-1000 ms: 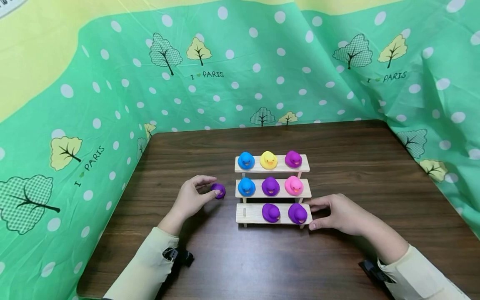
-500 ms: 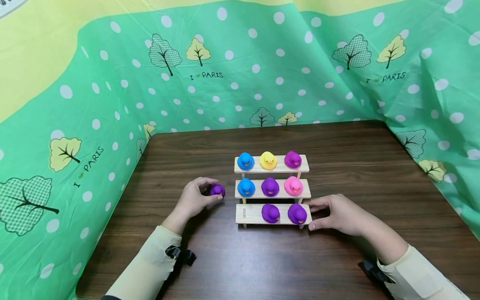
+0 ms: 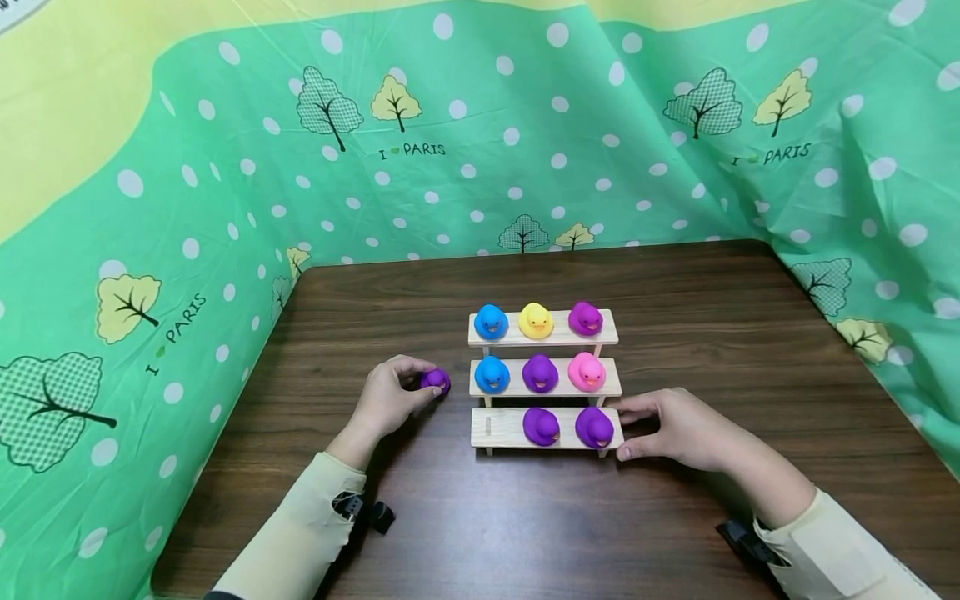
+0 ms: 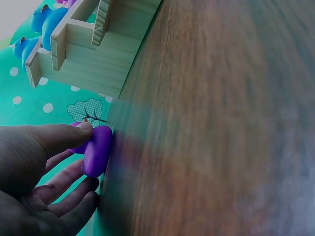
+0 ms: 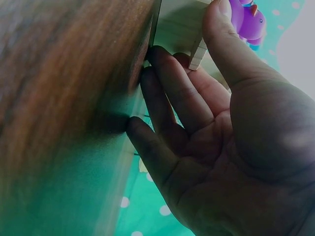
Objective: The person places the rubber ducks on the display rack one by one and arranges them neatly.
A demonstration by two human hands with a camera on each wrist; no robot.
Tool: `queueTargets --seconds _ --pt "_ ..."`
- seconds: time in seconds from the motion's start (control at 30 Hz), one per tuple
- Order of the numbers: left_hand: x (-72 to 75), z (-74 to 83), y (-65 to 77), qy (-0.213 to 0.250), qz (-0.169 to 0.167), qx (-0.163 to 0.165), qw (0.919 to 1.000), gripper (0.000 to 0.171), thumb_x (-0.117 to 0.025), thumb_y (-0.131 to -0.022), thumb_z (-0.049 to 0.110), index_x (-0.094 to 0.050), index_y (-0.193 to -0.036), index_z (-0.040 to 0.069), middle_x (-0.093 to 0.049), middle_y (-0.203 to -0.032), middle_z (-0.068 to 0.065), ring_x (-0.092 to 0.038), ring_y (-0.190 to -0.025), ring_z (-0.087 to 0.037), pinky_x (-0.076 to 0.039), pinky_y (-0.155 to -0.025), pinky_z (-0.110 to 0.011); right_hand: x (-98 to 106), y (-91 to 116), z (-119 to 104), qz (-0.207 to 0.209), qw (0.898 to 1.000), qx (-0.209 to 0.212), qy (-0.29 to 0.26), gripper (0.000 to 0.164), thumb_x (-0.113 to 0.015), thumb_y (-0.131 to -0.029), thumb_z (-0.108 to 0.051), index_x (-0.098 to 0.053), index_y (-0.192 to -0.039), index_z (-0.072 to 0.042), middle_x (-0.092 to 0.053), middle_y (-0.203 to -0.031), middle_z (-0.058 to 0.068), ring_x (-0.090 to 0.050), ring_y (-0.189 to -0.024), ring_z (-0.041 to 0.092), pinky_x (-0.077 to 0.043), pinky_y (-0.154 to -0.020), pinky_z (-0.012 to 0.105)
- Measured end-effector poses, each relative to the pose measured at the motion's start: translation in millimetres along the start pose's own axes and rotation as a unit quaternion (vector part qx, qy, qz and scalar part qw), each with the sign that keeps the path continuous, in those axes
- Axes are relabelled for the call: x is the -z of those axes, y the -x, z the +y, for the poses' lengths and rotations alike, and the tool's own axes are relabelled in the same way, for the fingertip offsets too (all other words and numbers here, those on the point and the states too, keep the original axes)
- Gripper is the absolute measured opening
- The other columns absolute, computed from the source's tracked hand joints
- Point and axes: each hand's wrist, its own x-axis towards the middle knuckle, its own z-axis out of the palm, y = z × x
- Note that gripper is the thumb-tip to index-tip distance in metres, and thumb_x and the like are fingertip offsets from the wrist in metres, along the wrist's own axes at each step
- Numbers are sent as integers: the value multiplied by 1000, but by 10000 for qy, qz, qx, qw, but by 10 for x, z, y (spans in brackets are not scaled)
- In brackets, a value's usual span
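Observation:
My left hand [image 3: 386, 396] pinches a small purple rubber duck [image 3: 435, 382] at the tabletop, left of a three-step wooden stand [image 3: 495, 427]. In the left wrist view the thumb lies on this purple duck [image 4: 98, 150] and the fingers are on its other side. My right hand [image 3: 675, 429] holds the right end of the stand's lowest step, thumb in front and fingers behind. The lowest step bears two purple ducks [image 3: 542, 427] at its middle and right, with bare wood and a slot at its left. Blue [image 3: 492, 375], purple and pink ducks occupy the middle step.
On the top step are a blue duck [image 3: 491, 322], a yellow duck [image 3: 536, 321] and a purple duck [image 3: 586, 319]. A dark wooden table [image 3: 525, 533] carries everything. Green dotted cloth [image 3: 420, 192] hangs behind it and along both sides.
My left hand has shifted slightly right around the purple duck, which has turned a little in the fingers. The right hand and the stand have stayed in place.

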Motion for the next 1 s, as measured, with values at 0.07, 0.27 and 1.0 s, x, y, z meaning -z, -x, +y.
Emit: queueTargets --seconds 0.07,0.27,1.0 --pt "-1 -11 -1 24 3 -2 10000 25 -91 -83 12 -81 -106 11 -71 -107 -3 -70 -103 -23 -59 -93 -43 2 0 -3 -6 10000 -11 -9 70 -88 -81 -51 -71 -136 -12 -77 -112 -10 -71 -112 14 -57 -94 31" --pt "3 -19 20 151 38 39 9999 26 -92 -83 13 -81 -106 13 -71 -108 -2 -72 -101 -20 -60 -91 -39 3 -2 -6 -17 10000 -49 1 70 -88 -81 -51 -71 -135 -12 -78 -113 -8 -71 -112 14 -57 -95 32" --pt "62 201 237 322 3 -557 9979 28 -92 -82 12 -82 -108 16 -75 -110 4 -70 -104 -17 -61 -92 -44 6 3 -2 -8 9999 -7 115 70 -88 -81 -52 -70 -137 -12 -78 -112 -9 -72 -112 15 -58 -94 36"
